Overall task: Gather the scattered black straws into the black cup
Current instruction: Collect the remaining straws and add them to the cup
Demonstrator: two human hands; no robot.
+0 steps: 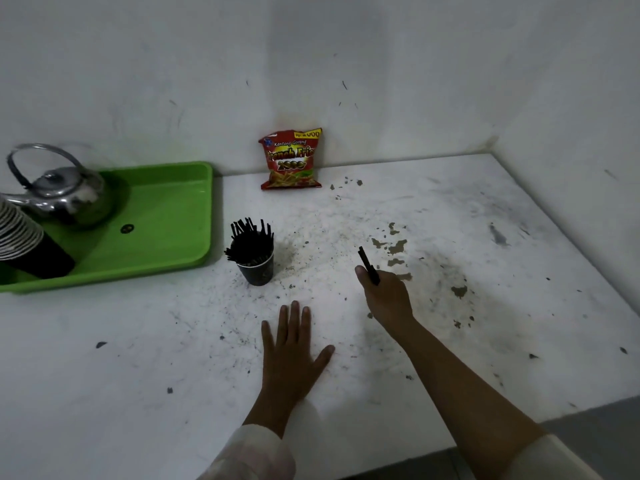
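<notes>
A black cup (259, 271) stands on the white table (485, 237), just right of the green tray, with several black straws (250, 237) sticking up out of it. My right hand (386, 296) is to the right of the cup, fingers closed on a short bundle of black straws (367, 264) that points up and away from me. My left hand (293, 348) lies flat on the table nearer to me, fingers spread, holding nothing. I see no loose straws lying on the table.
A green tray (166, 216) at the left holds a metal kettle (64, 192) and a stack of black cups (31, 247) lying on its side. A red snack bag (291, 159) leans against the back wall. The table's edge drops off at the lower right.
</notes>
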